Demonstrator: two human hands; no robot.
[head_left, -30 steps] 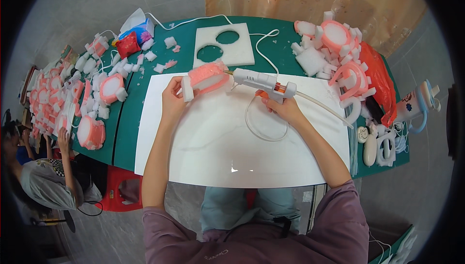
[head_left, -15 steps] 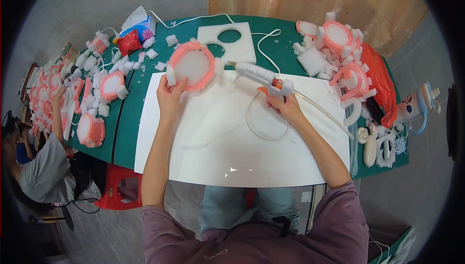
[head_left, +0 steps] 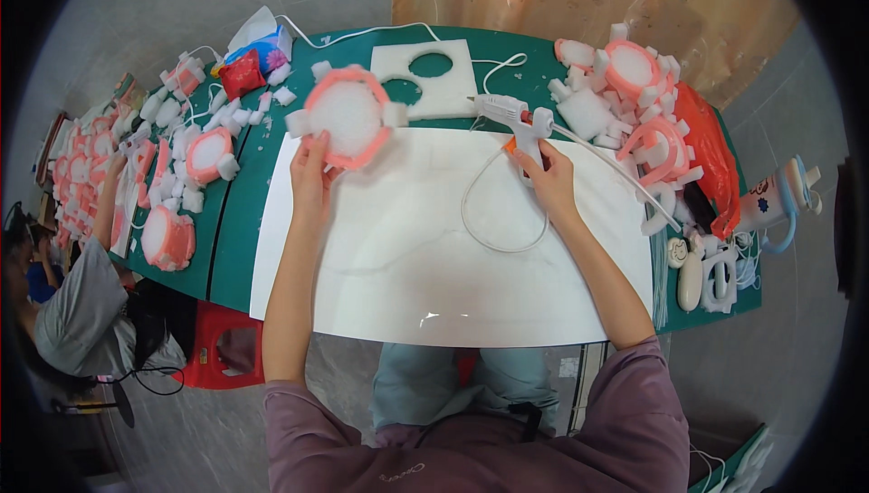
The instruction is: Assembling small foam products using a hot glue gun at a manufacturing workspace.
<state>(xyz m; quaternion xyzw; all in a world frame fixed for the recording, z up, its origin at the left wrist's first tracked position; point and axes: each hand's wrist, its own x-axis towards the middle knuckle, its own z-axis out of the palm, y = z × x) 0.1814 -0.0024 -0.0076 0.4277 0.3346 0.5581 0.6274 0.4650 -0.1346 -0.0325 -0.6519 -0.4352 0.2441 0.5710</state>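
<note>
A round white foam disc (head_left: pixel 348 120) with a pink foam rim and small white blocks on its edge is in my left hand (head_left: pixel 311 178). The fingers pinch its lower rim, holding it over the far left part of a white board (head_left: pixel 434 248). To the right, my right hand (head_left: pixel 550 181) is wrapped round the grip of a white glue gun (head_left: pixel 503 111) with an orange trigger. Its nozzle points left towards the disc, with a gap between them. From the back of the gun trails a long pale glue stick (head_left: pixel 620 176), and a cord loops below it.
A white foam sheet (head_left: pixel 444 54) with two round holes lies beyond the board on the green table (head_left: pixel 237 239). Pink and white foam pieces (head_left: pixel 631 67) crowd the right side, beside a red plastic bag (head_left: pixel 711 149). Another person's arm (head_left: pixel 107 208) reaches among similar pieces at left.
The glue gun has moved right and slightly up, away from the disc's edge. My left hand has shifted the disc a little left and turned it.
</note>
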